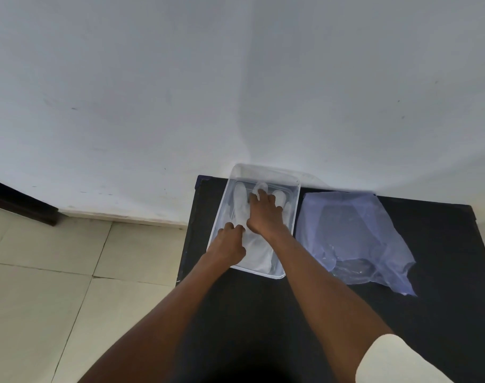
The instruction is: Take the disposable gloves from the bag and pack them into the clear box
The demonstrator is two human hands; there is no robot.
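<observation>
A clear rectangular box (296,208) sits at the far left of a black table (263,313), against the wall. White disposable gloves (240,201) lie flat inside it, fingers pointing away from me. My left hand (230,246) is inside the near left part of the box, fingers curled onto the gloves. My right hand (264,214) lies over the gloves in the middle of the box, fingers spread and touching a glove fingertip. To the right of the box lies a translucent bluish plastic bag (351,239), crumpled and flat.
A white wall (235,78) rises directly behind the table. Left of the table is a tiled floor (70,272) with a dark skirting strip (20,205). The table's left edge runs close beside the box.
</observation>
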